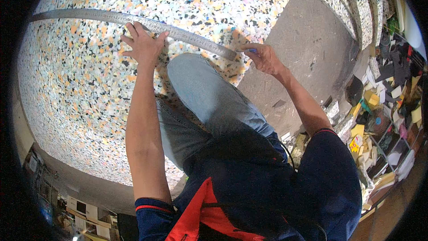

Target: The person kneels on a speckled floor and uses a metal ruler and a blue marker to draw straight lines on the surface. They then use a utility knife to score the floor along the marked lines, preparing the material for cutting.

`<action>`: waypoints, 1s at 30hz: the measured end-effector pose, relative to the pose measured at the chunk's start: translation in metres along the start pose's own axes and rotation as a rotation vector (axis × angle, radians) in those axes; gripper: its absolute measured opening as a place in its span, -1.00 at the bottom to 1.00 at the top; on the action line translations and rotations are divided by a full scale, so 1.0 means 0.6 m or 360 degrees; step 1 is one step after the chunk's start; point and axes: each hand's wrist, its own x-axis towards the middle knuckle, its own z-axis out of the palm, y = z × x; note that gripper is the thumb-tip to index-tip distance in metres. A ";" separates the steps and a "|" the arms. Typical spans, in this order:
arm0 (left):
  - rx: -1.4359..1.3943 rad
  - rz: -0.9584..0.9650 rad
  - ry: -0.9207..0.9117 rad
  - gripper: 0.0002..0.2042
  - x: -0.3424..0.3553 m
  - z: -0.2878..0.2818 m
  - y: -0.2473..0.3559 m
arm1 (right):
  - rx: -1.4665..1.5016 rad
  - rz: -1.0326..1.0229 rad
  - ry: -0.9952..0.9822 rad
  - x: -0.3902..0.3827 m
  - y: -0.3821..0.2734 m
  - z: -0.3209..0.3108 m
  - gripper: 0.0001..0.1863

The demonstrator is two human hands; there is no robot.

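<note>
A long steel ruler lies across a large speckled foam sheet of bonded coloured chips. My left hand is spread, fingers apart, with the fingertips and thumb at the ruler's near edge, and it grips nothing. Beyond the ruler's right end, close to the foam's edge, my right hand is closed in a pinch. A slim blue thing shows between its fingers; most of it is hidden, so its kind cannot be told. My knee in pale jeans rests on the foam between my arms.
Grey floor borders the foam on the right. Several speckled foam slabs lean together at the far right. Below them, a heap of foam offcuts in yellow, black and white spreads around a wire frame.
</note>
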 end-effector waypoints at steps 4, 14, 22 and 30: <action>-0.0053 -0.0008 -0.0028 0.15 0.000 -0.005 0.000 | -0.0126 0.0045 -0.0129 0.021 -0.007 -0.005 -0.77; -0.0168 0.0017 0.0004 0.15 -0.002 -0.002 -0.003 | -0.0459 0.0038 -0.0282 0.068 -0.006 0.008 -0.74; -0.0236 0.0039 0.0043 0.19 -0.003 0.010 -0.010 | -0.0557 -0.0061 -0.0451 0.104 -0.013 0.013 -0.76; -0.0229 0.0045 -0.0011 0.16 -0.004 0.003 -0.008 | -0.0494 -0.0394 -0.0302 0.244 -0.128 0.053 -0.71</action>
